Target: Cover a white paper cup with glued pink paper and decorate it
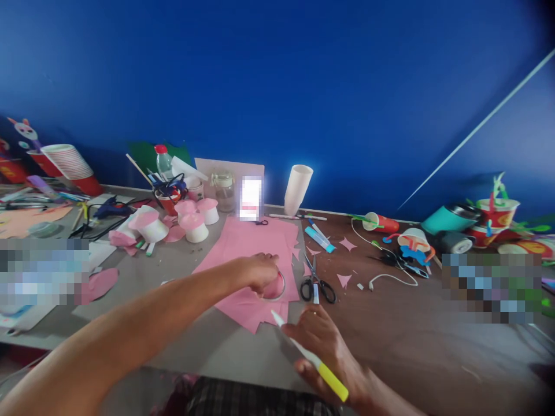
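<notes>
My left hand reaches across to a stack of pink paper sheets, its fingers bent over a thin, pale round rim. Pink shows inside the rim; I cannot tell whether it is a ring or a clear lid. A felt-tip marker, white with a yellow end, is in my right hand. Its white tip points toward the paper's lower edge, apart from it. Just beyond that hand lie black-handled scissors. A small white and blue piece shows between their handles, partly hidden by the hand.
White cups with pink tops stand left of the paper. Behind are a glass jar, a bright blurred screen and stacked white cups. A blue glue stick, pink scraps and a white cable lie right.
</notes>
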Demonstrator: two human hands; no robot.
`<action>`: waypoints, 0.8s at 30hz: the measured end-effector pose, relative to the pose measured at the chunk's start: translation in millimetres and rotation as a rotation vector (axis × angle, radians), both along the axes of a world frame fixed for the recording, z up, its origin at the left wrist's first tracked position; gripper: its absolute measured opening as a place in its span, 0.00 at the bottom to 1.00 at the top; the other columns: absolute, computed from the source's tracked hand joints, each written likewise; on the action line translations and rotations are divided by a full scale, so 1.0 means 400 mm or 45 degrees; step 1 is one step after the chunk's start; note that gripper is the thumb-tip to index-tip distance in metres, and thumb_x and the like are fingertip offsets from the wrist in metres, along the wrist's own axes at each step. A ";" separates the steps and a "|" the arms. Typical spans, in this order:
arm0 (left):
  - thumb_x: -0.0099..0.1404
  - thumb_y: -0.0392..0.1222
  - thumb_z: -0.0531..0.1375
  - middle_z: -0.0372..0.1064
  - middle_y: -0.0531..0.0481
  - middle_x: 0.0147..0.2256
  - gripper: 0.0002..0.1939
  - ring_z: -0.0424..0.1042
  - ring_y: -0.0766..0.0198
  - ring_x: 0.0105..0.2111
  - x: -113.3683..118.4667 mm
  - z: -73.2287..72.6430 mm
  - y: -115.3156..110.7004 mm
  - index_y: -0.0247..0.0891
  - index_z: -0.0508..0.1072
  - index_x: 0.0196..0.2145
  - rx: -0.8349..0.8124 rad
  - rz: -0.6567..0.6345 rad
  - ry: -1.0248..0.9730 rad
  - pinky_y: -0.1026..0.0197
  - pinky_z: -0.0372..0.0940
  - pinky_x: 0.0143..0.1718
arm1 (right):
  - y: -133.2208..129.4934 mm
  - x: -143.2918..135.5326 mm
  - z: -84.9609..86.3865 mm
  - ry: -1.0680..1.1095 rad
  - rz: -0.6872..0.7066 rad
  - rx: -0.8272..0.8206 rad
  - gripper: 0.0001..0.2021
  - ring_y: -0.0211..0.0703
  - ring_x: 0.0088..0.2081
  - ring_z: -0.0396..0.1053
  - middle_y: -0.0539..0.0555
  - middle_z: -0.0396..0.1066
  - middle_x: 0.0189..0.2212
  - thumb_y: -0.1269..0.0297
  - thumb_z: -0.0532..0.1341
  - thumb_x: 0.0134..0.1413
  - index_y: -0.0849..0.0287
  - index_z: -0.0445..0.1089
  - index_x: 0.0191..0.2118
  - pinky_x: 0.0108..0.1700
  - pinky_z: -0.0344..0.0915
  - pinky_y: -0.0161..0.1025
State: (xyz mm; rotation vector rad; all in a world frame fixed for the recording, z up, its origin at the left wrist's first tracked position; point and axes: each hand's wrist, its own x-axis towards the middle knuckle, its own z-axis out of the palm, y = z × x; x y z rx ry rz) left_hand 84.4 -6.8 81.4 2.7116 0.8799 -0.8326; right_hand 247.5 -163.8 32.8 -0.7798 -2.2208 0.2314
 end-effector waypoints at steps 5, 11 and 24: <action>0.48 0.36 0.75 0.67 0.33 0.57 0.23 0.72 0.44 0.51 0.002 -0.009 -0.003 0.33 0.80 0.43 0.027 0.017 -0.035 0.53 0.67 0.52 | 0.021 -0.063 -0.027 -0.200 -0.030 0.058 0.10 0.45 0.30 0.67 0.53 0.73 0.29 0.70 0.54 0.61 0.61 0.68 0.45 0.42 0.65 0.47; 0.48 0.34 0.74 0.67 0.34 0.58 0.24 0.71 0.45 0.53 0.004 -0.011 -0.010 0.33 0.79 0.44 0.058 0.029 -0.045 0.54 0.65 0.54 | 0.062 -0.108 -0.047 -0.357 -0.112 0.186 0.05 0.45 0.29 0.66 0.52 0.71 0.26 0.70 0.57 0.58 0.60 0.68 0.39 0.43 0.61 0.46; 0.47 0.36 0.74 0.70 0.31 0.56 0.19 0.73 0.44 0.49 0.000 -0.021 -0.006 0.31 0.79 0.38 0.067 0.011 -0.119 0.52 0.67 0.49 | 0.069 -0.103 -0.060 -0.416 -0.164 0.128 0.04 0.45 0.29 0.65 0.51 0.71 0.25 0.71 0.57 0.55 0.56 0.66 0.36 0.47 0.58 0.47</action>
